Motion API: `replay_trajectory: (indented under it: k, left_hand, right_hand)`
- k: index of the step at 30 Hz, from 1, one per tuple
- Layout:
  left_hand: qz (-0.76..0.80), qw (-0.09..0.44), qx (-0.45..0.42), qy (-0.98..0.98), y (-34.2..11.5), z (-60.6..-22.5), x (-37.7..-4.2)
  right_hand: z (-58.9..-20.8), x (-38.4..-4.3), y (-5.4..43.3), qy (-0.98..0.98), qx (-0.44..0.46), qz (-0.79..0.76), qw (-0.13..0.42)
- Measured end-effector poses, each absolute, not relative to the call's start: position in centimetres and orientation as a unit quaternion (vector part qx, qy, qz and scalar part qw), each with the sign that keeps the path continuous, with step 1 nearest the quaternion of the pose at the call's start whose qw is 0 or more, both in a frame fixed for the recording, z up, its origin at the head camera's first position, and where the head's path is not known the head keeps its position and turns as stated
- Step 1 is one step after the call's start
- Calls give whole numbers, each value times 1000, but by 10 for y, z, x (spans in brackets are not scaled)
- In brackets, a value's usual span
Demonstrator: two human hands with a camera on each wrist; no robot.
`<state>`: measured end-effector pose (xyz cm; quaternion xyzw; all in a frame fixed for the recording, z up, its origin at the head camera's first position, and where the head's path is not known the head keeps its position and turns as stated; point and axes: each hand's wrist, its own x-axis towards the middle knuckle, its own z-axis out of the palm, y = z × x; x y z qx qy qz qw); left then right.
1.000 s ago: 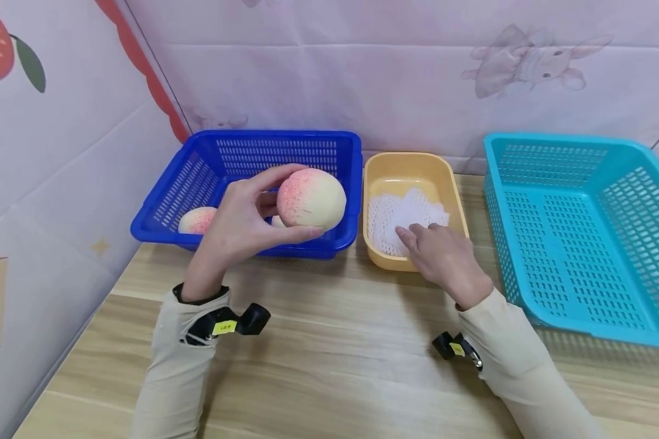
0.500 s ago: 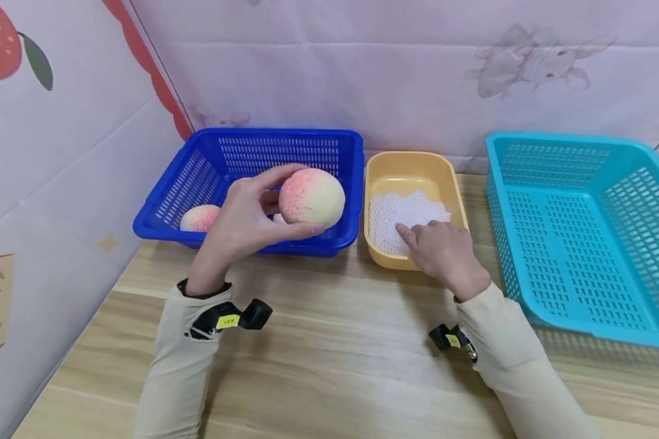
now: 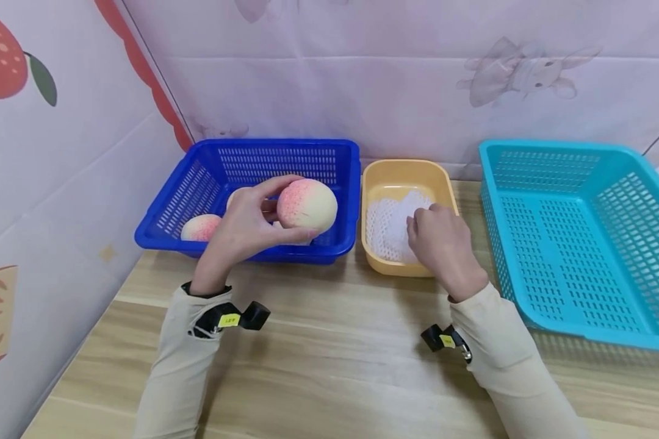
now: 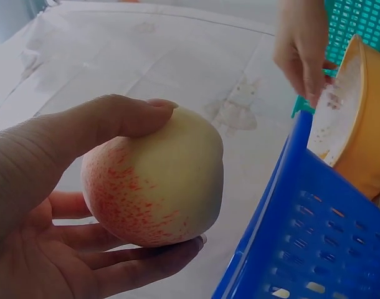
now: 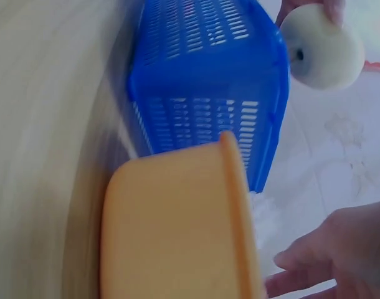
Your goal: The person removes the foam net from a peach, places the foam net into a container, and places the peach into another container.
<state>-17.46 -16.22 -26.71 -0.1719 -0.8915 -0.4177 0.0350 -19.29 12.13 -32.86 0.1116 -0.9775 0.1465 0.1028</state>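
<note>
A pale peach with a pink-speckled side (image 3: 314, 206) is held in my left hand (image 3: 244, 225), raised over the front right part of the blue basket (image 3: 329, 251). In the left wrist view, the thumb lies on top of the peach (image 4: 171, 180) and the fingers curl beneath. White foam fruit nets (image 3: 384, 227) lie in the yellow tub (image 3: 370, 256). Over the tub's right side, my right hand (image 3: 443, 244) pinches the edge of one net between thumb and fingers. Its fingertips are partly hidden in the head view; in the left wrist view they meet the net (image 4: 332, 115).
More peaches (image 3: 199, 228) sit inside the blue basket, partly behind my left hand. A turquoise basket (image 3: 560, 332) stands right of the tub. A printed wall covering (image 3: 406, 103) rises directly behind the containers on the wooden table (image 3: 329, 366).
My right hand has curled its fingers more and drawn slightly up and right, shifting the top net with it. The left hand keeps its hold on the peach almost unmoved.
</note>
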Motion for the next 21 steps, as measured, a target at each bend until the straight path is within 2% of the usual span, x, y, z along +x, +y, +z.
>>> replay_trajectory:
  k: [3,6,17,21]
  left_hand:
    - [-412,40,-173,-894,-163,-266,-174]
    - [-409,41,-174,-895,-163,-264,-174]
    - [-401,46,-184,-896,-168,-258,-173]
    - [-391,47,-183,-901,-171,-255,-173]
  right_hand:
    - [-325,-192,113,-968,121,174,138]
    - [-322,-191,101,-959,128,207,144]
    - [-321,-202,50,-964,116,224,85]
    - [-322,-208,42,-973,99,203,44]
